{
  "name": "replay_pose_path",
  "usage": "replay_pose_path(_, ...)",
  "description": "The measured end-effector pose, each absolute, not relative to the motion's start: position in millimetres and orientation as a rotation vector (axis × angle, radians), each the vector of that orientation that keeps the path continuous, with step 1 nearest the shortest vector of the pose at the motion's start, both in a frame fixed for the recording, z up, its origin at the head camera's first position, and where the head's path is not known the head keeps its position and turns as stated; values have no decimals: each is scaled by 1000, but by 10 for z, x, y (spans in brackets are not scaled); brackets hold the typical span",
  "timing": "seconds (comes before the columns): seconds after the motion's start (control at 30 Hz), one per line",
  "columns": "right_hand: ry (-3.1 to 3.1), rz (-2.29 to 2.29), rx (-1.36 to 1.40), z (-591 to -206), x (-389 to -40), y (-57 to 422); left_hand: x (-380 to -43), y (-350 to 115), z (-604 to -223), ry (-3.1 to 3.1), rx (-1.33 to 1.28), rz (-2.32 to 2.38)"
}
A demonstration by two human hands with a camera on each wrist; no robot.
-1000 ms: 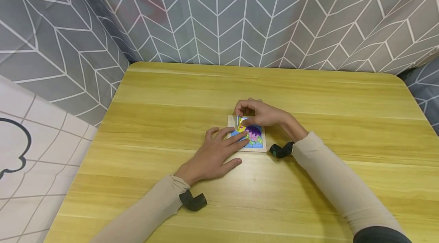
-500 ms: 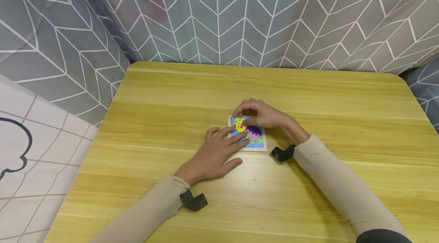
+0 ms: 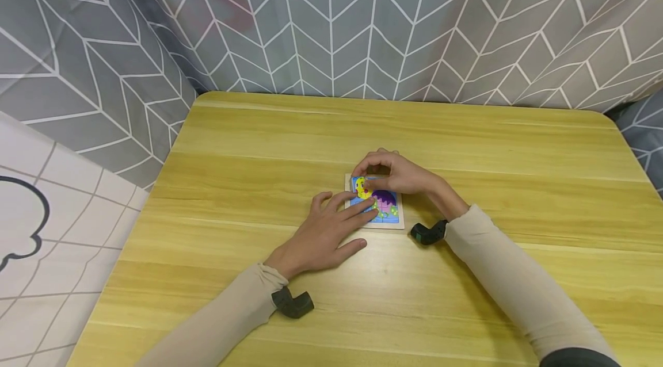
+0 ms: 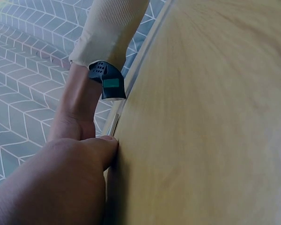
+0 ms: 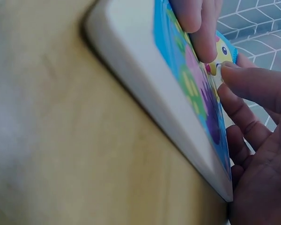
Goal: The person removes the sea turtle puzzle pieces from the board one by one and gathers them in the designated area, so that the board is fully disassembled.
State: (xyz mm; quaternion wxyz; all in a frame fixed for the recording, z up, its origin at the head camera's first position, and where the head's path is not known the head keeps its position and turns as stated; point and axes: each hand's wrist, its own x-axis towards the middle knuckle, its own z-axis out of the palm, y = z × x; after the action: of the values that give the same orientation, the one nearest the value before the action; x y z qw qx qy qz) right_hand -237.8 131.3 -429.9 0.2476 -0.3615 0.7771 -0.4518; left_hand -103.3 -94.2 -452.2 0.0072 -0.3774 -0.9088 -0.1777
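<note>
A small square jigsaw puzzle (image 3: 385, 200) with a pale wooden frame shows a cartoon animal in purple, pink, green and yellow on blue. My right hand (image 3: 401, 175) pinches a puzzle piece (image 3: 359, 184) with a yellow face at the far left corner of the board. In the right wrist view this piece (image 5: 226, 49) tilts up from the picture, with the thumb on its face. My left hand (image 3: 328, 232) lies spread from the near left, its fingertips resting on the puzzle. In the left wrist view, the left hand (image 4: 79, 164) hides most of the board.
The puzzle lies on a wood-grain table (image 3: 248, 142). Behind it hangs a grey curtain (image 3: 352, 22) with white zigzag lines. A black wrist camera (image 3: 429, 233) sits close to the board's right side, and another camera (image 3: 293, 304) is on the left wrist.
The yellow-faced piece, earlier held nearly edge-on beside a bare wood patch, has turned picture-up over that corner. My right hand shifted slightly; my left hand stayed in place.
</note>
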Motion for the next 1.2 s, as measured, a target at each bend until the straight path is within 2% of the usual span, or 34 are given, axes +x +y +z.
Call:
replay_pose_path(0.83,2166,-1366,-915,-4333,-2347,1320,-1025,-941,-4517,-2865,-1170,-566)
replay_pose_path(1.2,2117,-1557,-757,-4340,-2316,1339,-1019,-946,-4511,-2864,-1166,-544)
